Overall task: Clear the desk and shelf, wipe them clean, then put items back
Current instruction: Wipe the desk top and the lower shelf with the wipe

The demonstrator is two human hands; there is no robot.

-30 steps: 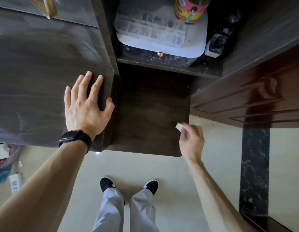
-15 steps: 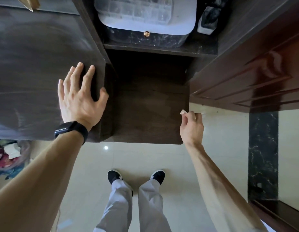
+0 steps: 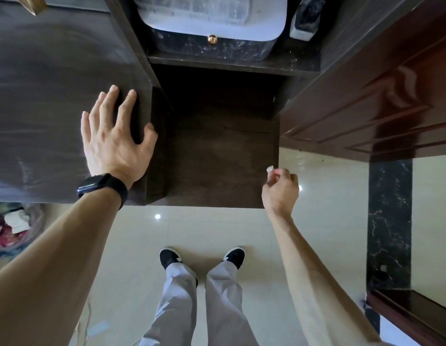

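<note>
I kept my left hand (image 3: 114, 143) flat, fingers spread and holding nothing, on the dark tabletop (image 3: 54, 101) near its right edge; I judged it was there to brace me as I leaned over. My right hand (image 3: 280, 189) was pinched shut on a small white wad (image 3: 270, 169), probably a tissue or wipe, though it was too small for me to tell. I held it at the right front corner of the lower shelf (image 3: 217, 158), off the edge and over the floor (image 3: 316, 221), which suggested a wiping pass ending there. That shelf lay bare. Behind it, on a higher ledge, sat a white clear-lidded box (image 3: 212, 18) on a dark marbled drawer case (image 3: 217, 48), beside a small dark bottle (image 3: 305, 20): things I judged were not yet cleared.
</note>
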